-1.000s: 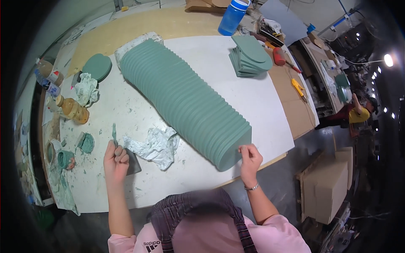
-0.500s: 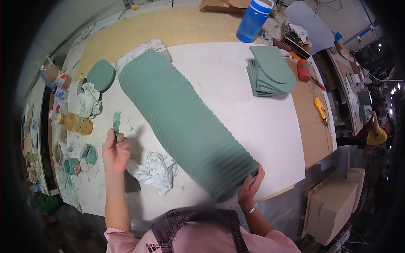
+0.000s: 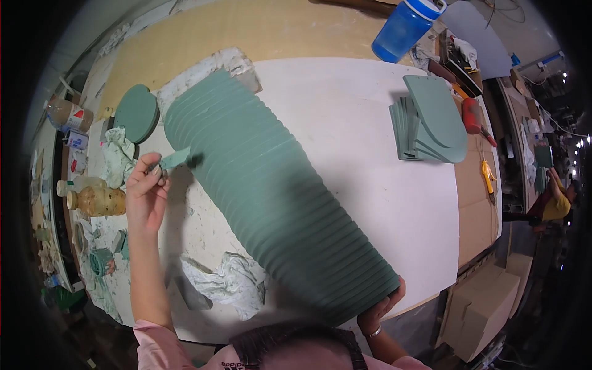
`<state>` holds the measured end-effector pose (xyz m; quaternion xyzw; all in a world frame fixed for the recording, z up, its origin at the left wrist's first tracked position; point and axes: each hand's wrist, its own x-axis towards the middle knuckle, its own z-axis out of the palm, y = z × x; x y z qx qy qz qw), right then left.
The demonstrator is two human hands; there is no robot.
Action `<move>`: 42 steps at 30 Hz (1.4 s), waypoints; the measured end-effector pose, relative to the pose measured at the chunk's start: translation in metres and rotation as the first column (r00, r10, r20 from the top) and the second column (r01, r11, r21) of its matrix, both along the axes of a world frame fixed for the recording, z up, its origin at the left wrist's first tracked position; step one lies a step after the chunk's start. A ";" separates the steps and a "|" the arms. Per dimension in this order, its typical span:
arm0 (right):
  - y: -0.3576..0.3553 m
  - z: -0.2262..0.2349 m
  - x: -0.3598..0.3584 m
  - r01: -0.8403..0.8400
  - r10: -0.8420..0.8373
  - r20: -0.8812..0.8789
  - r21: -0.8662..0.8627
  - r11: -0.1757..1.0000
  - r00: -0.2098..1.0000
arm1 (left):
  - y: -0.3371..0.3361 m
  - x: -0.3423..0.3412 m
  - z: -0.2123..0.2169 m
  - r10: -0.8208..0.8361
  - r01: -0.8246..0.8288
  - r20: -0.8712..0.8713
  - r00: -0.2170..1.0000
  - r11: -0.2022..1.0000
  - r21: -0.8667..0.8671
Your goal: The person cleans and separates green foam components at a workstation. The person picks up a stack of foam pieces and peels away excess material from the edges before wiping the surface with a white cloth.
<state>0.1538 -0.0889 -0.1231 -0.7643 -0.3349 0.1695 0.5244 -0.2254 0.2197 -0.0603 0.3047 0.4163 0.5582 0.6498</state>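
Nearest the body, the right hand rests against the near end of a long row of green boards, its fingers curled up along the end board's edge. Part of that hand is hidden, so I cannot tell whether its grip closes on the board or only braces it. The row lies slantwise across the white-topped desk, the boards on edge and packed face to face.

A crumpled cloth lies just beside the row, on its left. Farther up, the left hand pinches a green-coated scraper between thumb and fingers. Its tip is at the row's left side; whether it touches is unclear.

The boards are already lined up, and pale streaks cross the farther part of the row. Work on them looks under way; how many edges are done or left cannot be told.

To the left are a green-smeared jar and a bottle of yellowish liquid. A pile of similar boards lies to the right, well apart from the row, near a red mallet. At the far side stands a blue bottle.
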 end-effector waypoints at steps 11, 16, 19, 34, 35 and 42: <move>-0.009 -0.011 0.005 0.081 -0.079 0.053 -0.024 0.996 0.995 | 0.023 0.004 0.022 0.058 0.088 -0.631 0.774 0.977 0.197; -0.007 -0.008 0.003 0.086 -0.085 0.015 -0.032 0.996 0.996 | 0.024 0.021 0.026 0.082 0.157 -0.694 0.715 0.949 0.273; -0.008 -0.008 0.004 0.055 -0.053 0.042 -0.033 0.998 0.998 | 0.026 0.029 0.029 0.147 0.193 -0.750 0.645 0.918 0.346; -0.002 -0.002 0.001 0.082 -0.082 -0.014 -0.040 0.996 0.997 | 0.027 0.033 0.030 0.191 0.251 -0.860 0.473 0.906 0.339; 0.000 0.000 0.000 0.083 -0.084 -0.030 -0.046 0.996 0.996 | 0.025 0.035 0.034 0.195 0.293 -0.875 0.443 0.891 0.347; -0.004 -0.005 0.003 0.054 -0.053 0.024 -0.042 0.998 0.998 | 0.020 0.039 0.040 0.232 0.330 -0.872 0.431 0.859 0.392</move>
